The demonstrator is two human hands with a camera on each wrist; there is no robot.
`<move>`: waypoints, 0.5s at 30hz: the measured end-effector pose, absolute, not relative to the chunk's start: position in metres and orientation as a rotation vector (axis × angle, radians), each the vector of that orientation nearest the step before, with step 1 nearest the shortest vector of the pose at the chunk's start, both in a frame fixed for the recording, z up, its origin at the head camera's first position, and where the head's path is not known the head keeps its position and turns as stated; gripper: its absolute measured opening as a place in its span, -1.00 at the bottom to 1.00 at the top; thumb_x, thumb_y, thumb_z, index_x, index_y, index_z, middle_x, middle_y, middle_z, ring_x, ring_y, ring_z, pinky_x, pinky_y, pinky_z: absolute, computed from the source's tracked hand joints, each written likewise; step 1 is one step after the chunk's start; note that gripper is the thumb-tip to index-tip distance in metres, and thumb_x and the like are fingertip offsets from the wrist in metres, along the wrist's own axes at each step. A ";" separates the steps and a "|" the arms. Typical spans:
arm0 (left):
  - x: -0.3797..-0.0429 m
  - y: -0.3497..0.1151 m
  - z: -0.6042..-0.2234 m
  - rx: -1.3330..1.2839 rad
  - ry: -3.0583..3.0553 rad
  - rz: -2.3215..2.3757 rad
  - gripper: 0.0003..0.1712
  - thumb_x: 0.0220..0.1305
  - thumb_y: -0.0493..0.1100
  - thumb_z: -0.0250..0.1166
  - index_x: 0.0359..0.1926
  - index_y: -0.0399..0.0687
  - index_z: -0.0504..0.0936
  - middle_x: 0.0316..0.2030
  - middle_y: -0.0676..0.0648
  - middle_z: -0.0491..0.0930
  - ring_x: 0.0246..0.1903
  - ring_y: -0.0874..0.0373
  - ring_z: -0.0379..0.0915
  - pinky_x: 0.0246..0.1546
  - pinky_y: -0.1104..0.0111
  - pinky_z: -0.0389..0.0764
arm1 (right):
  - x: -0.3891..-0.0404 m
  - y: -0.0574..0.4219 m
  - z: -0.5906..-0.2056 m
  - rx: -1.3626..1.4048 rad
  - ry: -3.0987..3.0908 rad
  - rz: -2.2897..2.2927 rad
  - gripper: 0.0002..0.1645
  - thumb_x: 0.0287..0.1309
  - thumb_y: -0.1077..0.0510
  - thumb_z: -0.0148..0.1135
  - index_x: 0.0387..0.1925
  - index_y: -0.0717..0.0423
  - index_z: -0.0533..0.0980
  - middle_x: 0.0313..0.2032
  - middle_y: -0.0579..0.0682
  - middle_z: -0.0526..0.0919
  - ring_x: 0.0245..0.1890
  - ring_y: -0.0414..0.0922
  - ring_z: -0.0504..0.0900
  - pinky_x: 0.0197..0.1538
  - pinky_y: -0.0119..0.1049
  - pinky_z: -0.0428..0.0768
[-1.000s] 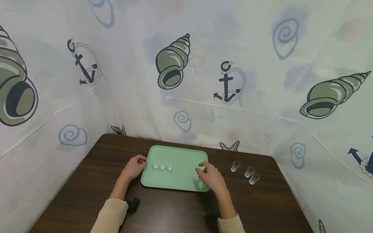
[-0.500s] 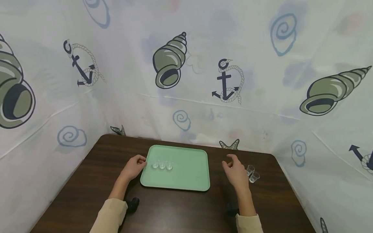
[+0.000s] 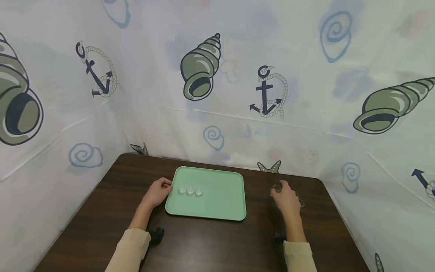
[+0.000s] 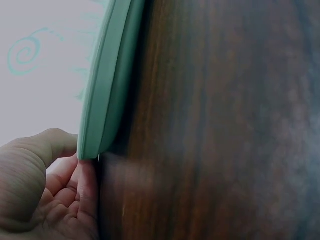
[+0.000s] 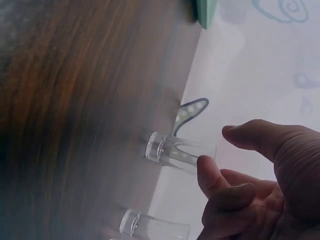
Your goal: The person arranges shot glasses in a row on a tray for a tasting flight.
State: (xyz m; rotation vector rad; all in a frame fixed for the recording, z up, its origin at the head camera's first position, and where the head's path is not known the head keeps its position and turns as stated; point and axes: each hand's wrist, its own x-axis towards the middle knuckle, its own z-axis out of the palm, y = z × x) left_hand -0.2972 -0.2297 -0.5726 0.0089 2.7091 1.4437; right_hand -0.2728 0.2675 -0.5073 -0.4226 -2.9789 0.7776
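My left hand [image 3: 157,193] holds the left edge of a pale green tray [image 3: 217,196], thumb over the rim and fingers at its underside, as the left wrist view shows. Three small clear shot glasses [image 3: 190,190] stand in a row on the tray's left half. Right of the tray, my right hand [image 3: 286,198] is at another shot glass [image 5: 165,151]. Its index fingertip [image 5: 208,170] overlaps the glass near the rim, while the thumb stays apart from it. A further shot glass [image 5: 155,227] stands beside that one, mostly hidden behind the hand in the head view.
The dark wooden table [image 3: 204,241] carries everything. A white cloth [image 3: 153,94] printed with shells and anchors hangs behind and along the sides. Black wrist gear [image 3: 157,235] sits under the left forearm.
My right hand has moved from over the tray's right side, rightward to the nearest loose shot glass. The left hand stays at the tray's edge.
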 end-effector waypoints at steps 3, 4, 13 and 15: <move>-0.298 -0.227 -0.572 0.015 2.710 1.445 -0.67 0.48 -0.11 0.14 0.11 -0.23 0.53 -0.07 -0.18 0.57 -0.09 -0.02 0.52 -0.13 0.10 0.57 | -0.277 0.270 -0.509 -0.439 -2.980 0.792 -0.20 0.34 -0.15 0.13 0.45 0.10 0.17 0.16 0.37 0.53 -0.21 0.23 0.64 -0.37 0.06 0.51; -0.298 -0.226 -0.572 0.015 2.708 1.449 -0.68 0.48 -0.12 0.14 0.10 -0.23 0.53 -0.07 -0.18 0.57 -0.09 -0.02 0.52 -0.13 0.10 0.57 | -0.278 0.270 -0.509 -0.434 -2.978 0.802 -0.21 0.35 -0.15 0.12 0.44 0.13 0.18 0.17 0.39 0.51 -0.19 0.27 0.63 -0.35 0.09 0.52; -0.299 -0.227 -0.573 -0.017 2.693 1.458 -0.68 0.47 -0.10 0.15 0.10 -0.21 0.53 -0.07 -0.18 0.57 -0.09 -0.03 0.52 -0.13 0.13 0.57 | -0.280 0.271 -0.514 -0.430 -2.963 0.807 -0.35 0.34 -0.10 0.11 0.30 0.19 0.34 0.12 0.37 0.55 -0.12 0.28 0.62 -0.29 0.11 0.54; -0.297 -0.228 -0.574 -0.025 2.690 1.443 -0.66 0.48 -0.08 0.15 0.11 -0.20 0.53 -0.07 -0.18 0.56 -0.09 -0.04 0.52 -0.14 0.13 0.57 | -0.280 0.271 -0.516 -0.426 -2.966 0.807 -0.37 0.34 -0.09 0.12 0.29 0.19 0.35 0.09 0.36 0.57 -0.16 0.25 0.64 -0.33 0.08 0.53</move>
